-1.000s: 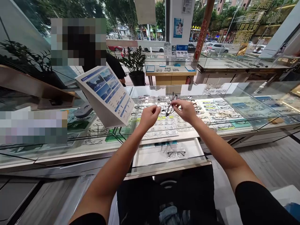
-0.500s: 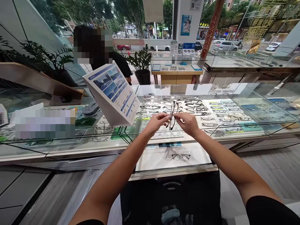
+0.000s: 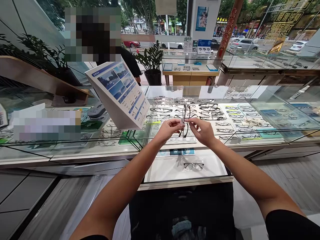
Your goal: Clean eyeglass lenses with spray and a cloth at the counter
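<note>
A dark-framed pair of eyeglasses point(image 3: 185, 111) is held up on its side above the glass counter, between both hands. My left hand point(image 3: 170, 130) pinches it near the middle from the left. From the right, the fingertips of my right hand point(image 3: 201, 130) are closed on it at about the same height. Just below, a second pair of glasses point(image 3: 193, 166) lies in clear wrapping in the white pulled-out drawer point(image 3: 165, 171). Rows of display glasses point(image 3: 211, 113) lie under the glass behind my hands.
A tilted calendar-like stand point(image 3: 120, 96) rests on the counter left of my hands. Beyond it is a person in a dark top point(image 3: 131, 63). A potted plant point(image 3: 152, 61) and a further display case point(image 3: 192, 71) stand behind the counter.
The view has tilted and shifted slightly. The held glasses have turned a little between my hands, and the fingers of my right hand have shifted on them.
</note>
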The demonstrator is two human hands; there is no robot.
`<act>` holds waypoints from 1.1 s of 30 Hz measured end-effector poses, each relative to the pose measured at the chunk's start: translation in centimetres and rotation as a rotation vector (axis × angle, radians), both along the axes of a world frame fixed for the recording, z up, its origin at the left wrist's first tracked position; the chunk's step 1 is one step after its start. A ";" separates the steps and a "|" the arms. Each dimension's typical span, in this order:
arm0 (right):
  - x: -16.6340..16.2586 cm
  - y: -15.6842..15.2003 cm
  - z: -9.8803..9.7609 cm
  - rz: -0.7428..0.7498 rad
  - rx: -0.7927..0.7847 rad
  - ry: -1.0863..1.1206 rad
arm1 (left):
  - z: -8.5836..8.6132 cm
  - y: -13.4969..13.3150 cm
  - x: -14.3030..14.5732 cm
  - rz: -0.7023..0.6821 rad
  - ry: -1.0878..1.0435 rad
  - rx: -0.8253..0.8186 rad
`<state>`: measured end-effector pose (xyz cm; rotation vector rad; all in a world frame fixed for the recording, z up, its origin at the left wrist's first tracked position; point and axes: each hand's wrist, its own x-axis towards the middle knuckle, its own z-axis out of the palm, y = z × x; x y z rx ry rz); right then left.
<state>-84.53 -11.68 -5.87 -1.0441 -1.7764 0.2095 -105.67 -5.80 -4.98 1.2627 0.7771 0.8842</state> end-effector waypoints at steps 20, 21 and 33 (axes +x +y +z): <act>-0.3 1.4 0.4 0.235 -0.620 0.700 | 0.1 -0.4 0.4 0.123 0.035 0.067; -0.2 1.5 0.3 0.244 -0.625 0.702 | 0.1 -0.3 0.4 0.127 0.038 0.068; 1.6 2.2 0.7 0.315 -0.666 0.596 | -0.1 1.4 -0.8 0.291 0.016 0.043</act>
